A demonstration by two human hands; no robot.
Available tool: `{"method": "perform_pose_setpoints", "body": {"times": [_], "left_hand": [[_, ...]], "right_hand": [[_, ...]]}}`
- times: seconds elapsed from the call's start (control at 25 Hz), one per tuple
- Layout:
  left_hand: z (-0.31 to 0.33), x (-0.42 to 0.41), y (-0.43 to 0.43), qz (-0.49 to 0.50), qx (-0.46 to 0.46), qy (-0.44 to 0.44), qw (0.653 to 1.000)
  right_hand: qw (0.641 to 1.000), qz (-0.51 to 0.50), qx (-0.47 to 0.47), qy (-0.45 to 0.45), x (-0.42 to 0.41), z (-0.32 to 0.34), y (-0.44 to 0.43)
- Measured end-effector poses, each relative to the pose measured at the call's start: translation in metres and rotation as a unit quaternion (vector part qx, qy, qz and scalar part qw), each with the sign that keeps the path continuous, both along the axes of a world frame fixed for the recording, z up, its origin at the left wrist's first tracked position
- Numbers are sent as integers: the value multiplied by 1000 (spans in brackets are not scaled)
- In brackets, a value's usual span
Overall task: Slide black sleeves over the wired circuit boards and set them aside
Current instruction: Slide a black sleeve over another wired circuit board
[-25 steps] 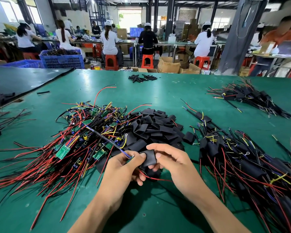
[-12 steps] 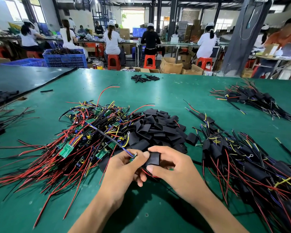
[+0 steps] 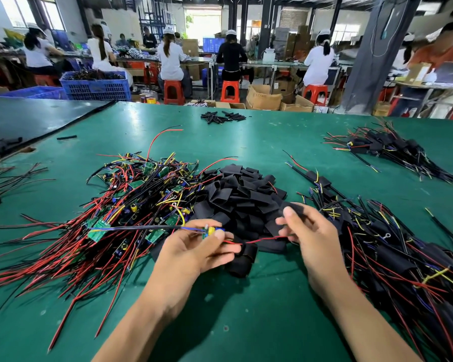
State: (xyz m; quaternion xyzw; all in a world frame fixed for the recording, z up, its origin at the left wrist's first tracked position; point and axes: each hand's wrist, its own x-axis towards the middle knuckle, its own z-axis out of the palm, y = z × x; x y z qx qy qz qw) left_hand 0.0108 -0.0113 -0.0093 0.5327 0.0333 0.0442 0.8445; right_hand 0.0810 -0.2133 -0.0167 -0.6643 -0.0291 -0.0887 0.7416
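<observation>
The right hand [image 3: 315,239] is motion-blurred, so its fingertips are hard to make out. Its curled fingers hide most of the black sleeve [image 3: 297,208] it pinches under the thumb. The left hand [image 3: 194,250] covers much of the small circuit board [image 3: 210,231], which is gripped narrowly between thumb and curled fingers; only the board's top edge and blue parts show. A red wire [image 3: 262,240] runs from the board toward 3 o'clock and reaches the right hand's lower fingers. Whether they grip it I cannot tell.

Both hands are over the green table [image 3: 246,309], apart from each other. The pile of loose sleeves [image 3: 243,194] lies at 12 o'clock from them and the heap of bare wired boards [image 3: 131,205] at 10 o'clock. The sleeved boards [image 3: 403,257] lie at 3 o'clock, cut off by the frame's right edge.
</observation>
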Motion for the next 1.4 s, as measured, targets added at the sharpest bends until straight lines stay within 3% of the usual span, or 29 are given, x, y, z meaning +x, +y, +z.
{"method": "perform_pose_setpoints", "body": {"times": [0.24,0.64,0.96,1.4], "left_hand": [[2,5,11,87,-83,-16,993],[5,7,17,103,-95,-5,990],[6,5,16,62,-96,1,993],[8,4,16,47,-104,28,993]], "right_hand": [[999,3,41,12,5,-1,1],[996,64,65,-12,-2,1,9],[996,80,20,-26,-5,-1,11],[995,85,48,-36,-4,-1,10]]}}
